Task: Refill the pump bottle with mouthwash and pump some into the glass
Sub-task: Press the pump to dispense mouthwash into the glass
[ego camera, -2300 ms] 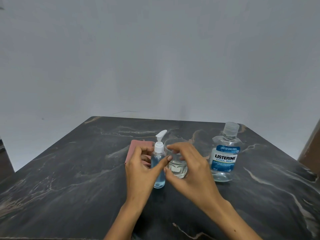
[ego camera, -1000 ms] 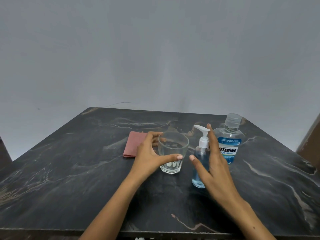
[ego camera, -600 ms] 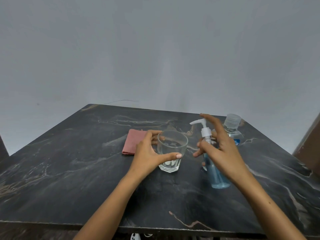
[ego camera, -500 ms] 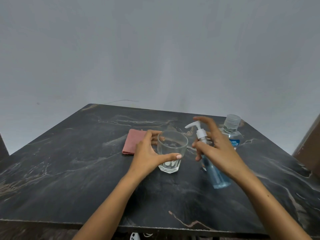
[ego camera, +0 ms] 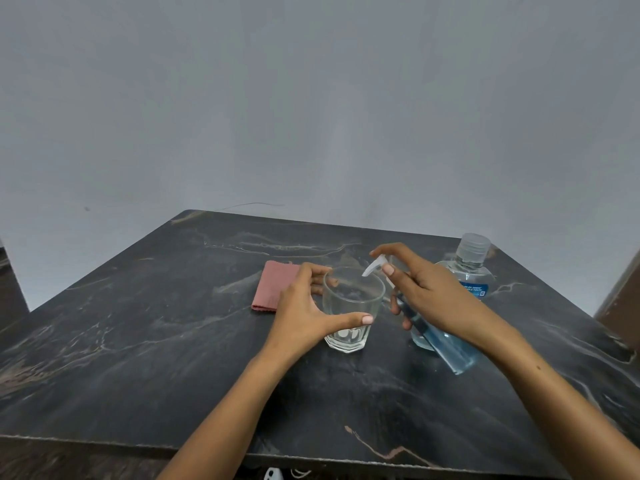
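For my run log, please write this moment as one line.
left hand: holds glass on table | right hand: holds pump bottle tilted, nozzle over glass | glass: looks empty

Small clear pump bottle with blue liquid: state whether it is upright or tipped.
Tipped. The small clear pump bottle leans left in the right hand, its white nozzle over the clear drinking glass.

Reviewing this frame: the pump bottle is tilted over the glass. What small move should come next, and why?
Probably press the pump head down. The right hand holds the tilted pump bottle, index finger lying on the pump head, with the nozzle over the rim of the glass. The left hand grips the glass on the table, and no blue liquid shows in it yet.
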{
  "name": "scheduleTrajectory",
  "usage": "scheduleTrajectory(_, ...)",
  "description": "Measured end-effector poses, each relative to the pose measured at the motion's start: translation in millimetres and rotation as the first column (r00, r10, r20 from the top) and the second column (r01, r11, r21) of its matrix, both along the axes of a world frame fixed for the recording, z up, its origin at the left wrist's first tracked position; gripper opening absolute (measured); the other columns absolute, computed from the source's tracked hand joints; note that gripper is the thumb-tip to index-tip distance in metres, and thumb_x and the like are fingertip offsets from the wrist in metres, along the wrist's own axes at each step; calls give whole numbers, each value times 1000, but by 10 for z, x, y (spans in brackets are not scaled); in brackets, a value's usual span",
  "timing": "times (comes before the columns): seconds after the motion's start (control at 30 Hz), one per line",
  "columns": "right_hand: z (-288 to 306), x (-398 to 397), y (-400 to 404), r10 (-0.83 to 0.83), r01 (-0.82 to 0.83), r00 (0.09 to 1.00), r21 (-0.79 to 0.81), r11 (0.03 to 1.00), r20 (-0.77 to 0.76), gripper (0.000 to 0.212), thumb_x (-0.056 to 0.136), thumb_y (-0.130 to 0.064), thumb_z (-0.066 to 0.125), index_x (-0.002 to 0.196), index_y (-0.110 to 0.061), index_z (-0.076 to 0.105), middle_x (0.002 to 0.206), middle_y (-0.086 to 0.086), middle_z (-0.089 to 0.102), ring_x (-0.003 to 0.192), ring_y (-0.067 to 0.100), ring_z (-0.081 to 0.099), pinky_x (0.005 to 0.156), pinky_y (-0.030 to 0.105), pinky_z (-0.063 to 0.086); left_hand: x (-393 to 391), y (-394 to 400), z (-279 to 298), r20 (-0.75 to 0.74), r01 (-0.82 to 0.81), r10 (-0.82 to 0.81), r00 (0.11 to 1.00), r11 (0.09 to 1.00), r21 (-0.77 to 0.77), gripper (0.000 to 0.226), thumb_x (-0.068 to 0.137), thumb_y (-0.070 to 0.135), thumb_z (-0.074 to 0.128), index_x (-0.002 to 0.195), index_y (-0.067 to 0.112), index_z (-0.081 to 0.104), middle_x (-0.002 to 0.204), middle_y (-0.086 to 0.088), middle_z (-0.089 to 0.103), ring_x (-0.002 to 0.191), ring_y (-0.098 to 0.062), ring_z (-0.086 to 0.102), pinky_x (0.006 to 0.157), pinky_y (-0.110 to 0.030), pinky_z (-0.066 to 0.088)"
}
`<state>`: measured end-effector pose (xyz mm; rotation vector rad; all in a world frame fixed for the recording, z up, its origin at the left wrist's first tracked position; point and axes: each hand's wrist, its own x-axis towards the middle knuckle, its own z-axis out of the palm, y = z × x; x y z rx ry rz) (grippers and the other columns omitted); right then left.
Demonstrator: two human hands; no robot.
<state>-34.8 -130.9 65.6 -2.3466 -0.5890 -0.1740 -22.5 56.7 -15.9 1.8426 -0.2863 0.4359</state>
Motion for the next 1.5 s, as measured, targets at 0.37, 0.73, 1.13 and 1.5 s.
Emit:
scheduleTrajectory(0.37, -6, -3, 6, 3, 0, 1000, -89, 996, 30, 21, 97, -44, 31, 115, -41, 43, 65, 8, 58, 44, 7, 56, 45, 19, 50, 1, -3, 6, 8, 2, -2, 1000, 1000, 0, 93, 35, 72, 80, 113, 30, 51, 108, 16, 63, 97, 13, 55, 74, 1, 42)
scheduleTrajectory(0.73, -5, -19, 51, -9, 22, 998, -204, 979, 65, 29, 99, -40, 31, 128, -39, 39, 63, -2, 54, 49, 12, 58, 50, 18, 48, 12, -5, -4, 15, -4, 4, 1000, 1000, -1, 90, 35, 72, 80, 111, 32, 51, 106, 16, 63, 98, 14, 54, 74, 1, 42)
scheduleTrajectory(1.13, -9, 4, 57, -18, 31, 998, -211, 977, 63, 25, 100, -39, 30, 123, -36, 40, 62, -2, 55, 49, 14, 58, 50, 19, 48, 12, -2, -1, 22, -13, 13, 1000, 1000, 19, 92, 35, 73, 79, 112, 32, 50, 107, 17, 63, 97, 15, 54, 73, 2, 41)
scheduleTrajectory(1.5, -33, 5, 38, -4, 14, 998, -154, 988, 66, 27, 97, -47, 29, 120, -41, 40, 60, -2, 55, 46, 13, 58, 49, 23, 53, 17, -2, -9, 27, -17, 17, 999, 1000, 17, 90, 36, 70, 82, 111, 31, 51, 106, 17, 63, 97, 13, 55, 73, 1, 42)
